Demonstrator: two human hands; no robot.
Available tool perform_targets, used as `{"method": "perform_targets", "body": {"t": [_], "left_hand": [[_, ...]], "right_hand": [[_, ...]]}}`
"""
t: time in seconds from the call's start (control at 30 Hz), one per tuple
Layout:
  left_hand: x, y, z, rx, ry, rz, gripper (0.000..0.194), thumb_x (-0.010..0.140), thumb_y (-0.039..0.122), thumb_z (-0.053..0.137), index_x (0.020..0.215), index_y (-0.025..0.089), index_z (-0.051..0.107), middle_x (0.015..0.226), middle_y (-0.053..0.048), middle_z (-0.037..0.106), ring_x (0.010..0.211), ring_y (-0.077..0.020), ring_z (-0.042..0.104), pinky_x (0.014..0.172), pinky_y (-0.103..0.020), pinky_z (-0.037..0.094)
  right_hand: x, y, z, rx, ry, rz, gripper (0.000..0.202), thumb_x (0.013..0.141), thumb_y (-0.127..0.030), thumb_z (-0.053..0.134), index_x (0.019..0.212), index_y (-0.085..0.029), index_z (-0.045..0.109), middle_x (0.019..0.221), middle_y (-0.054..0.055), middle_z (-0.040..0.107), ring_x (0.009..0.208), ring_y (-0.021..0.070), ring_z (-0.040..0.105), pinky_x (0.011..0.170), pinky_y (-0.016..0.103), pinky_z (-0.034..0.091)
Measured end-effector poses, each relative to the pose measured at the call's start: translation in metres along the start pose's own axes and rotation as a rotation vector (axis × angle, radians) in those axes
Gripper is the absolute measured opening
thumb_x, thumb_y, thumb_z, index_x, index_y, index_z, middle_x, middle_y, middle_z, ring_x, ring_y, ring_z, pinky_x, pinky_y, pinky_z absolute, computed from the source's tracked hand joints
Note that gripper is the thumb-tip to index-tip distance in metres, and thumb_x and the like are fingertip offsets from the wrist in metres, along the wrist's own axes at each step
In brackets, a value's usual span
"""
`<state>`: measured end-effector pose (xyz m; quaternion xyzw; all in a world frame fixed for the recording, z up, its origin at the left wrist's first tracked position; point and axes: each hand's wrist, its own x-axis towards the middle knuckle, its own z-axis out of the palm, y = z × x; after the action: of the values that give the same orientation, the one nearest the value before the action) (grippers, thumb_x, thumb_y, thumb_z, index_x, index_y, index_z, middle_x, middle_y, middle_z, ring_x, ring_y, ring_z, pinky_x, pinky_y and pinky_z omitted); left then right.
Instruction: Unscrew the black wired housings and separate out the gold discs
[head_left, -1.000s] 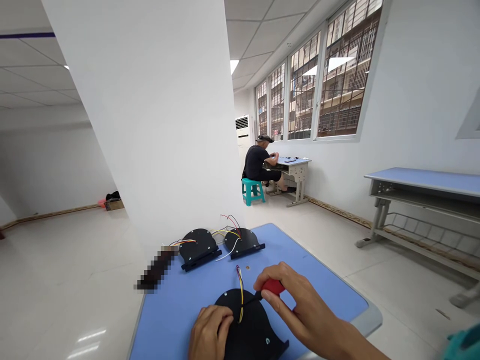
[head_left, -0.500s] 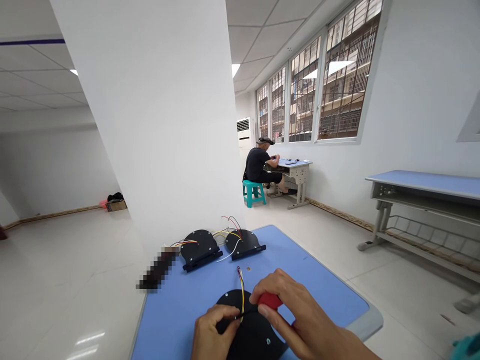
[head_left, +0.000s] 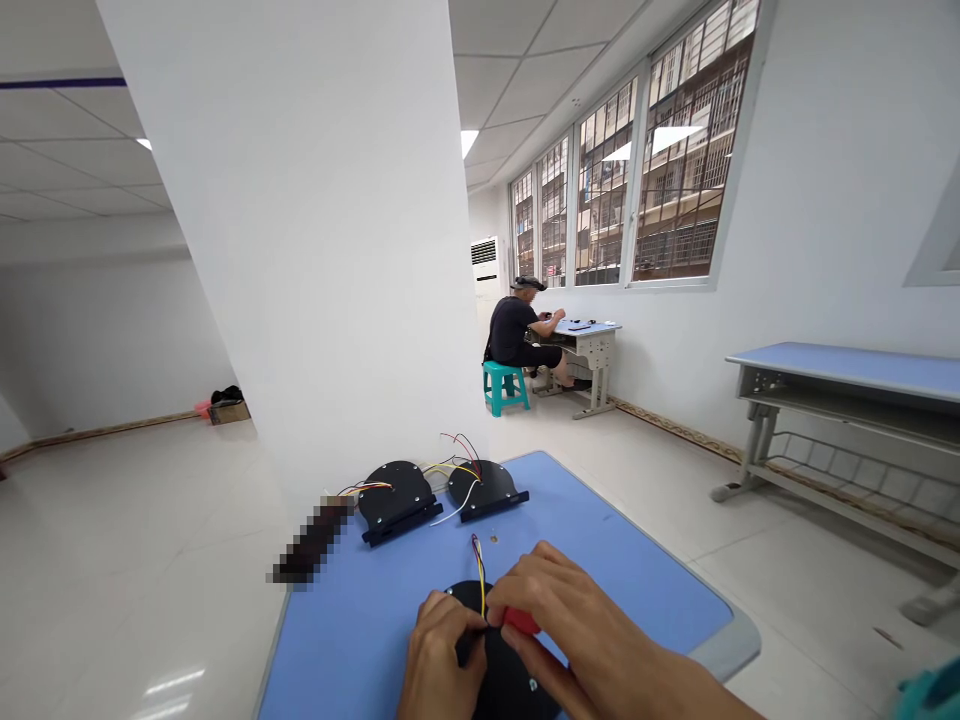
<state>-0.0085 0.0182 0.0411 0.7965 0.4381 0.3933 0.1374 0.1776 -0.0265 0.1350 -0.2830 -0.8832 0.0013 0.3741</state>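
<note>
A black round plate (head_left: 510,675) with screws lies on the blue desk (head_left: 600,540) at the bottom centre, and yellow, white and dark wires (head_left: 480,570) rise from it. My right hand (head_left: 562,620) is closed on a red-handled tool (head_left: 521,620) over the plate. Its tip is hidden at my fingers. My left hand (head_left: 446,650) is pinched at the base of the wires, close to the right fingertips; what it holds there is too small to make out.
Two more black round units with wires, a left one (head_left: 396,495) and a right one (head_left: 484,488), stand at the desk's far edge by a white pillar (head_left: 315,250). A pixelated dark object (head_left: 311,545) lies left. A person (head_left: 517,325) sits at a distant desk.
My right hand and the red-handled tool have moved slightly left. My left hand has shifted right, so the two hands are closer together over the plate.
</note>
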Motion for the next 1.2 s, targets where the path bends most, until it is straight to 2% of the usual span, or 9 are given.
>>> {"method": "perform_targets", "body": {"t": [0.2, 0.4, 0.47, 0.6, 0.67, 0.8, 0.97, 1.2], "left_hand": [[0.005, -0.002, 0.009, 0.127, -0.048, 0.063, 0.024, 0.078, 0.001, 0.051, 0.075, 0.021, 0.064, 0.076, -0.001, 0.069, 0.074, -0.0175, 0.062, 0.070, -0.030, 0.052], [0.013, -0.008, 0.020, 0.362, -0.060, 0.141, 0.020, 0.080, 0.005, 0.052, 0.075, 0.020, 0.064, 0.074, -0.004, 0.068, 0.074, -0.0218, 0.062, 0.068, -0.035, 0.048], [0.021, -0.007, 0.021, 0.370, -0.088, 0.147, 0.020, 0.082, 0.007, 0.051, 0.078, 0.021, 0.065, 0.078, -0.005, 0.070, 0.078, -0.0241, 0.063, 0.071, -0.038, 0.047], [0.041, -0.001, 0.023, 0.353, -0.173, 0.154, 0.028, 0.080, 0.004, 0.051, 0.097, 0.020, 0.067, 0.098, -0.008, 0.073, 0.095, -0.0280, 0.063, 0.082, -0.045, 0.046], [0.051, 0.000, 0.024, 0.323, -0.222, 0.153, 0.028, 0.078, 0.004, 0.054, 0.097, 0.020, 0.068, 0.104, -0.008, 0.073, 0.104, -0.0287, 0.062, 0.088, -0.046, 0.044], [0.063, -0.002, 0.025, 0.264, -0.293, 0.104, 0.020, 0.071, 0.002, 0.063, 0.078, 0.020, 0.069, 0.096, -0.005, 0.074, 0.102, -0.0263, 0.062, 0.089, -0.041, 0.044], [0.061, -0.008, 0.025, 0.198, -0.349, 0.071, 0.022, 0.069, -0.001, 0.063, 0.077, 0.019, 0.069, 0.090, -0.002, 0.073, 0.098, -0.0203, 0.062, 0.093, -0.036, 0.042], [0.060, -0.013, 0.027, 0.171, -0.373, 0.051, 0.023, 0.069, 0.000, 0.061, 0.076, 0.020, 0.069, 0.095, -0.003, 0.070, 0.102, -0.0223, 0.058, 0.097, -0.041, 0.038]], "right_hand": [[0.008, -0.001, -0.006, -0.042, -0.082, -0.015, 0.017, 0.096, -0.010, 0.040, 0.106, -0.021, 0.048, 0.086, 0.003, 0.067, 0.075, 0.0179, 0.060, 0.081, 0.037, 0.045], [0.019, -0.002, -0.019, -0.157, -0.297, -0.010, 0.018, 0.092, -0.008, 0.040, 0.100, -0.019, 0.052, 0.083, 0.004, 0.064, 0.075, 0.0192, 0.056, 0.078, 0.037, 0.045], [0.025, 0.000, -0.023, -0.183, -0.363, 0.011, 0.017, 0.090, -0.006, 0.044, 0.096, -0.019, 0.053, 0.084, 0.004, 0.064, 0.077, 0.0194, 0.057, 0.079, 0.036, 0.046], [0.038, 0.012, -0.030, -0.219, -0.468, 0.054, 0.015, 0.088, -0.005, 0.049, 0.091, -0.019, 0.053, 0.087, 0.004, 0.065, 0.079, 0.0195, 0.058, 0.077, 0.034, 0.045], [0.045, 0.021, -0.029, -0.212, -0.496, 0.076, 0.013, 0.091, -0.007, 0.049, 0.094, -0.019, 0.054, 0.088, 0.004, 0.066, 0.081, 0.0198, 0.059, 0.078, 0.034, 0.044], [0.052, 0.037, -0.022, -0.210, -0.478, 0.156, 0.018, 0.094, -0.008, 0.044, 0.105, -0.017, 0.054, 0.094, 0.007, 0.068, 0.085, 0.0209, 0.062, 0.082, 0.036, 0.041], [0.048, 0.050, -0.012, -0.207, -0.446, 0.213, 0.020, 0.096, -0.010, 0.042, 0.110, -0.016, 0.054, 0.100, 0.009, 0.071, 0.088, 0.0217, 0.065, 0.083, 0.036, 0.041], [0.043, 0.057, -0.005, -0.192, -0.422, 0.233, 0.023, 0.095, -0.010, 0.042, 0.114, -0.017, 0.054, 0.099, 0.008, 0.071, 0.088, 0.0217, 0.066, 0.083, 0.036, 0.041]]}}
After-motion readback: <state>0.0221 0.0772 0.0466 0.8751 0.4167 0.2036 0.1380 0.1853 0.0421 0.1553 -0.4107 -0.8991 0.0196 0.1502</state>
